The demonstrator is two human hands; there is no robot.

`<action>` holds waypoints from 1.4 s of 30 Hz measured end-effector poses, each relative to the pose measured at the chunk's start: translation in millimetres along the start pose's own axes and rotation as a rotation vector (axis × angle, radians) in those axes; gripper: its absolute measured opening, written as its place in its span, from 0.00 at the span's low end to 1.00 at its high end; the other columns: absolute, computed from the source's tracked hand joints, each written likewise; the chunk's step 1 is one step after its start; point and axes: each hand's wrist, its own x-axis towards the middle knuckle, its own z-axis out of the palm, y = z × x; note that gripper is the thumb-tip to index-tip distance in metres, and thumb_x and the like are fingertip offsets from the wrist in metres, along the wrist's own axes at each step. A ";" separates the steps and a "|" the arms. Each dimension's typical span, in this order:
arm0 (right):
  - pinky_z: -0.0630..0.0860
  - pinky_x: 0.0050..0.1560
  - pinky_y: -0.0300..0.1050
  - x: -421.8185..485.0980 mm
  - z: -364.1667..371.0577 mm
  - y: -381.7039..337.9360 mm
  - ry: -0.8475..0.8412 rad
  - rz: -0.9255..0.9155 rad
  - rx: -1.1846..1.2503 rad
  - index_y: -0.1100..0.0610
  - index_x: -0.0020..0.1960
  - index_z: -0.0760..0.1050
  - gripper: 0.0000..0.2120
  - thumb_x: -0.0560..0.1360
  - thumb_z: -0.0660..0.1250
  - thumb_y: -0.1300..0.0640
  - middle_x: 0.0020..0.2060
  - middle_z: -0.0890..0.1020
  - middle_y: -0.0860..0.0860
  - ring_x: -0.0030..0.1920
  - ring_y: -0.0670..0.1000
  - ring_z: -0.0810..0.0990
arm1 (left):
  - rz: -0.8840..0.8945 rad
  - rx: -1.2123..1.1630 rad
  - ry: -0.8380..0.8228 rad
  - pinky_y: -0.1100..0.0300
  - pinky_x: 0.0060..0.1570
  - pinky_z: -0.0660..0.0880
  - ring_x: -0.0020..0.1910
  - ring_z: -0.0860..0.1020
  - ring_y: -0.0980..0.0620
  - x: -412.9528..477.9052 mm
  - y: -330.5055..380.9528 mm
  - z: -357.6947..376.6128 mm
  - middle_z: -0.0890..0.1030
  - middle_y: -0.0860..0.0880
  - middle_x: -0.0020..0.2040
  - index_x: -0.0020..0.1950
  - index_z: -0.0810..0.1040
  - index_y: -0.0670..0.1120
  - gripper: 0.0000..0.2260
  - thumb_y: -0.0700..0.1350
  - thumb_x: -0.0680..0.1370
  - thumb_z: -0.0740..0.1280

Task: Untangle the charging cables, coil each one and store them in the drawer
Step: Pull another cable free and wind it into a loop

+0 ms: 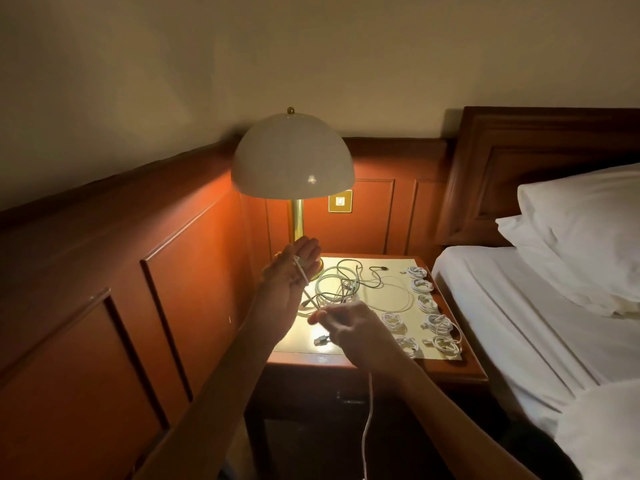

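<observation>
My left hand [294, 271] is held palm up over the nightstand's left side, fingers straight, with the plug end of a white cable [302, 270] lying across the palm under the thumb. My right hand [349, 329] pinches the same cable a little lower; its long tail [367, 420] hangs down past the nightstand front. A tangle of loose cables [341, 284] lies on the nightstand top [301, 346] near the lamp base. Several coiled white cables [429, 303] sit in rows on the right side. A grey USB plug [320, 340] lies near the front edge. The drawer [346, 400] below appears closed.
A domed lamp [292, 157] with a brass stem stands at the nightstand's back left, lit. Wood wall panelling runs along the left and back, with a wall switch [340, 201]. A bed with white sheets and pillows [585, 233] borders the right.
</observation>
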 end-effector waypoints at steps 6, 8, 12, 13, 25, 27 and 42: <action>0.81 0.53 0.50 10.5 -38.9 -27.8 0.117 -0.132 -0.629 0.48 0.51 0.85 0.10 0.75 0.71 0.44 0.47 0.86 0.47 0.45 0.49 0.83 | 0.290 1.117 -0.296 0.73 0.42 0.73 0.40 0.80 0.64 -11.2 -5.1 -12.3 0.80 0.58 0.38 0.49 0.80 0.39 0.11 0.41 0.83 0.60; 0.80 0.51 0.47 17.3 -62.9 -44.8 0.111 -0.144 -0.677 0.49 0.48 0.86 0.11 0.73 0.74 0.43 0.43 0.84 0.44 0.43 0.47 0.82 | 0.108 1.098 -0.485 0.63 0.43 0.77 0.38 0.81 0.57 -13.8 -3.7 -19.6 0.80 0.52 0.36 0.47 0.78 0.38 0.15 0.43 0.85 0.56; 0.75 0.37 0.35 29.1 -99.1 -66.4 0.044 -0.177 -0.472 0.51 0.44 0.86 0.11 0.72 0.75 0.44 0.31 0.82 0.43 0.31 0.39 0.79 | -0.363 0.406 -0.633 0.51 0.43 0.76 0.30 0.73 0.52 -24.0 19.4 -21.8 0.74 0.50 0.31 0.43 0.74 0.39 0.18 0.52 0.83 0.57; 0.72 0.34 0.30 30.4 -97.7 -63.5 0.047 -0.156 -0.356 0.51 0.43 0.86 0.10 0.72 0.75 0.45 0.29 0.82 0.44 0.28 0.38 0.77 | -0.394 0.226 -0.660 0.52 0.42 0.75 0.29 0.72 0.53 -26.7 26.7 -18.0 0.72 0.51 0.30 0.42 0.73 0.41 0.17 0.52 0.83 0.58; 0.78 0.55 0.45 -8.5 -0.7 -18.1 0.109 -0.118 -0.336 0.50 0.54 0.84 0.11 0.81 0.63 0.51 0.49 0.87 0.46 0.47 0.44 0.83 | 0.057 0.240 0.063 0.55 0.66 0.72 0.60 0.80 0.53 -17.8 6.4 27.3 0.83 0.49 0.60 0.62 0.77 0.43 0.16 0.51 0.82 0.57; 0.78 0.55 0.46 -2.2 -16.2 -20.0 0.076 -0.097 -0.462 0.48 0.53 0.85 0.10 0.80 0.65 0.49 0.47 0.87 0.46 0.46 0.46 0.83 | 0.276 0.786 0.063 0.64 0.59 0.75 0.55 0.82 0.59 -18.6 -5.9 20.9 0.84 0.52 0.57 0.57 0.81 0.43 0.14 0.50 0.82 0.60; 0.69 0.34 0.44 29.6 -24.7 5.1 0.071 -0.215 0.071 0.37 0.45 0.83 0.11 0.80 0.66 0.51 0.32 0.80 0.49 0.30 0.49 0.72 | -0.206 -0.475 -0.136 0.51 0.50 0.82 0.45 0.84 0.48 -22.0 17.6 19.9 0.84 0.44 0.45 0.51 0.82 0.39 0.09 0.41 0.74 0.70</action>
